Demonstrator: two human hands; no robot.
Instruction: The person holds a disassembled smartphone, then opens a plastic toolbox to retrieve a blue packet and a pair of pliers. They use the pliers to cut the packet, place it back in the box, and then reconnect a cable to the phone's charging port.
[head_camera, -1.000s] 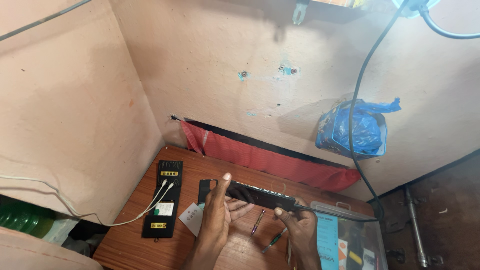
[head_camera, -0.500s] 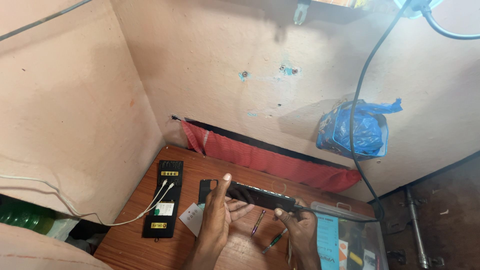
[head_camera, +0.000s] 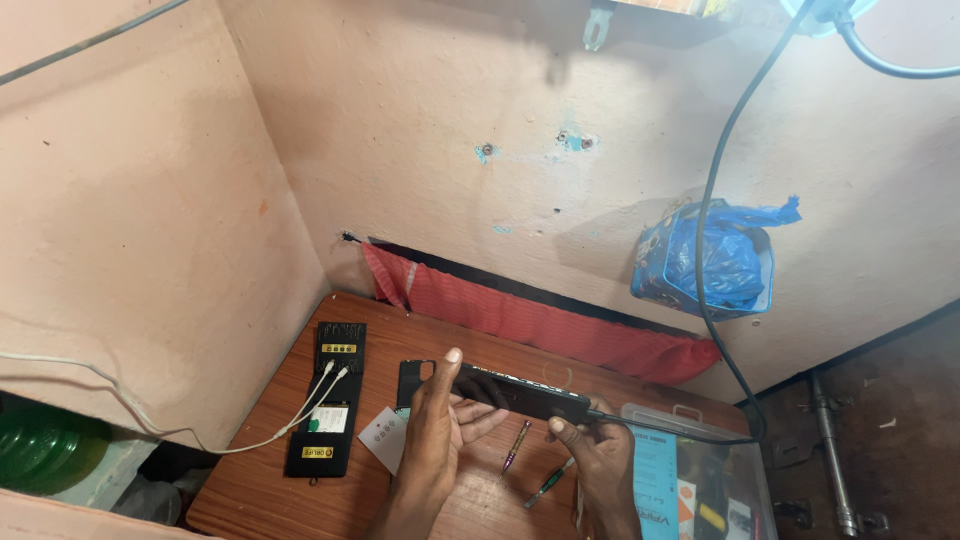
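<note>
Unmoved hands (head_camera: 440, 420), flat black phone (head_camera: 520, 392)

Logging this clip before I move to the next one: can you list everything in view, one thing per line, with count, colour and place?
phone: one, black, held edge-up over the table between both hands
phone back cover: one, black, flat on the table behind the left hand
black case: one, black with yellow labels, left part of the table
white cables: two, white, from the left wall onto the black case
screwdrivers: two, purple and green, on the table between the hands
white card: one, white, left of the left wrist
clear box: one, transparent, right end of the table
red cloth: one, red, along the wall behind the table
blue bag: one, blue, hung on the wall
table: one, brown wood
left hand: holds the phone's left end
right hand: holds the phone's right end
</note>
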